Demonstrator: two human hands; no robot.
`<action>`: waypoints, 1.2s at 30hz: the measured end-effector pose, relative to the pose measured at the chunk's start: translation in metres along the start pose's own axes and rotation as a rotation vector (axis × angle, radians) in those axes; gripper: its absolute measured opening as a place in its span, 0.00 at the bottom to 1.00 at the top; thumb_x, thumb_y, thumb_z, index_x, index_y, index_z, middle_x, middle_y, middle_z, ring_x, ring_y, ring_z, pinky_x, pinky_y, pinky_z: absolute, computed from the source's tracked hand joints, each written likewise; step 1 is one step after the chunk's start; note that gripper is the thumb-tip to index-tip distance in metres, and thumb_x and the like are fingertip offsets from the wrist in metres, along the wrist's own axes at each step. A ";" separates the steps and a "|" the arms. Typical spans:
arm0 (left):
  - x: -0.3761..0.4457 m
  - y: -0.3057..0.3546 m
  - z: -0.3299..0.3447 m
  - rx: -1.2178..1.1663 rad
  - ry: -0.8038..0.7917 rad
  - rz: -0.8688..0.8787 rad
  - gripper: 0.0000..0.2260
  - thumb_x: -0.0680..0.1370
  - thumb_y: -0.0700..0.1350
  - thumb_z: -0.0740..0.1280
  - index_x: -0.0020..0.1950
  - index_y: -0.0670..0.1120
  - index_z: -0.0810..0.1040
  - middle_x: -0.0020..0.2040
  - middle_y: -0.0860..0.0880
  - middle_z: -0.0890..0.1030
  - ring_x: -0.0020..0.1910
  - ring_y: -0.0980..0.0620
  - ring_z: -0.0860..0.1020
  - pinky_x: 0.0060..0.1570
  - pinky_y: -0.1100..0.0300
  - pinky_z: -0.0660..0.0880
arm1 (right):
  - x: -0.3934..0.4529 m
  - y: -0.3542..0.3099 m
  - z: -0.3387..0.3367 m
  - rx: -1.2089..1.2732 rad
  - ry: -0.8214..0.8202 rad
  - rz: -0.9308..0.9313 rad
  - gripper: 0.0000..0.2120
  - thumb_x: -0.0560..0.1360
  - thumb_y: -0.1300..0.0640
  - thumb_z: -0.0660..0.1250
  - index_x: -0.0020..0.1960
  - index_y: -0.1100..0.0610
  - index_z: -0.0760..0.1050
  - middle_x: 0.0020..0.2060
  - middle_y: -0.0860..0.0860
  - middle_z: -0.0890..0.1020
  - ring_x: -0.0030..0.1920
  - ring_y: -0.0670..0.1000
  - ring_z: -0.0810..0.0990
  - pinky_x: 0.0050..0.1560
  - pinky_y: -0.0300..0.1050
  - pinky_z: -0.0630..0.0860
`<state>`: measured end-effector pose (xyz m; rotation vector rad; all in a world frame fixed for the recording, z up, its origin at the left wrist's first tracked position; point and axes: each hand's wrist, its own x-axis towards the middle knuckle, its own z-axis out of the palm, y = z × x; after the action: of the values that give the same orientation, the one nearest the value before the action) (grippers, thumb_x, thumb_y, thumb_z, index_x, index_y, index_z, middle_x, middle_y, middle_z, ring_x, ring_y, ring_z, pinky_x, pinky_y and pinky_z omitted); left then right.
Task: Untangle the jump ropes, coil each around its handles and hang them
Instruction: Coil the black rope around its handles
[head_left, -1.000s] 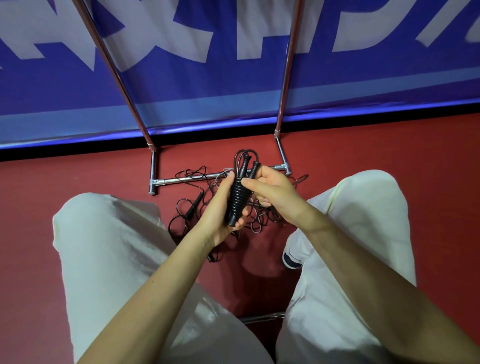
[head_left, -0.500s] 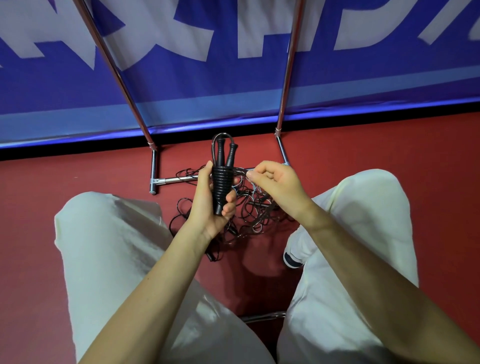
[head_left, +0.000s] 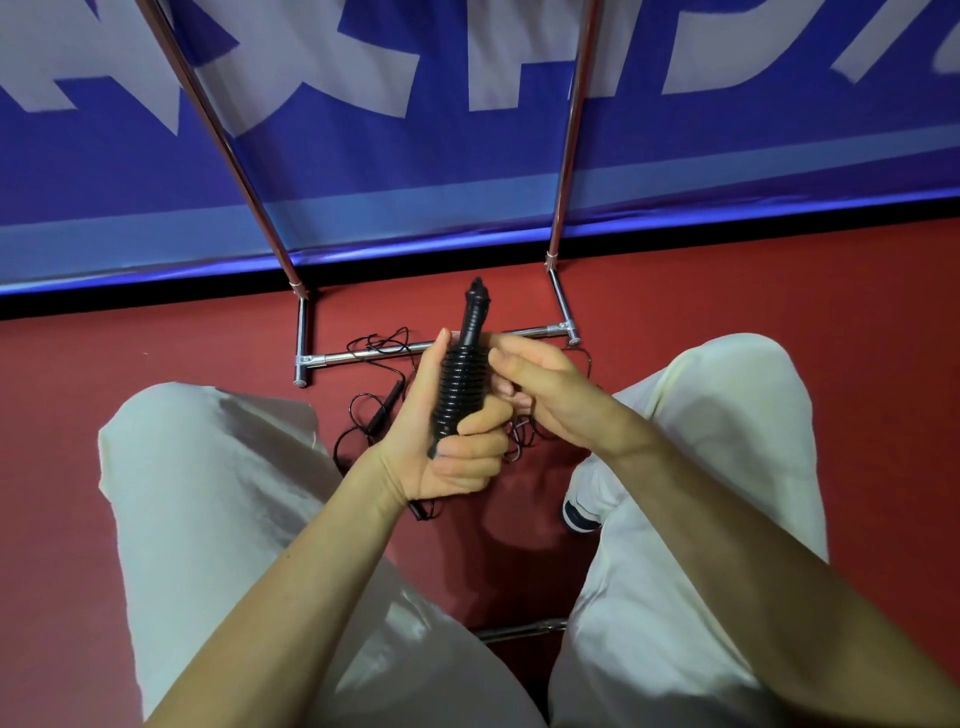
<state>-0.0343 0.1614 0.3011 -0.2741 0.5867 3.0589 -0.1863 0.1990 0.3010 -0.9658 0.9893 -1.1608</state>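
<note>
Fingers (head_left: 480, 423) of left hand (head_left: 447, 447) wrap the coiled jump rope (head_left: 460, 387).

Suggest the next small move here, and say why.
Probably tuck the rope's end under a turn, then lift the bundle to the rack. The rope already lies in tight turns round the handles, the left hand grips it low, and the right hand is at the top turns. More tangled rope waits on the floor.
</note>
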 end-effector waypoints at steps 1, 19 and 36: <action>0.001 0.000 0.003 0.087 0.102 0.006 0.36 0.69 0.77 0.53 0.30 0.43 0.72 0.20 0.49 0.68 0.15 0.55 0.66 0.17 0.69 0.61 | -0.001 -0.001 0.001 0.005 0.020 -0.006 0.11 0.77 0.54 0.61 0.55 0.57 0.76 0.30 0.49 0.64 0.27 0.42 0.61 0.27 0.36 0.55; 0.010 0.005 -0.004 0.478 0.867 0.422 0.27 0.82 0.64 0.51 0.41 0.46 0.79 0.32 0.46 0.72 0.25 0.53 0.68 0.22 0.64 0.66 | 0.006 0.005 -0.005 -0.527 0.250 -0.028 0.06 0.76 0.58 0.69 0.42 0.54 0.75 0.33 0.49 0.82 0.36 0.45 0.78 0.45 0.44 0.74; 0.011 0.010 0.000 0.278 0.709 0.482 0.27 0.82 0.63 0.48 0.48 0.43 0.75 0.24 0.50 0.68 0.17 0.56 0.64 0.17 0.66 0.61 | 0.009 -0.010 -0.007 -0.369 0.340 -0.031 0.08 0.79 0.60 0.65 0.41 0.56 0.73 0.22 0.41 0.70 0.24 0.40 0.65 0.28 0.30 0.61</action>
<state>-0.0453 0.1519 0.3029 -1.4189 1.2423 3.1789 -0.1945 0.1882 0.3079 -1.0951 1.5042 -1.2164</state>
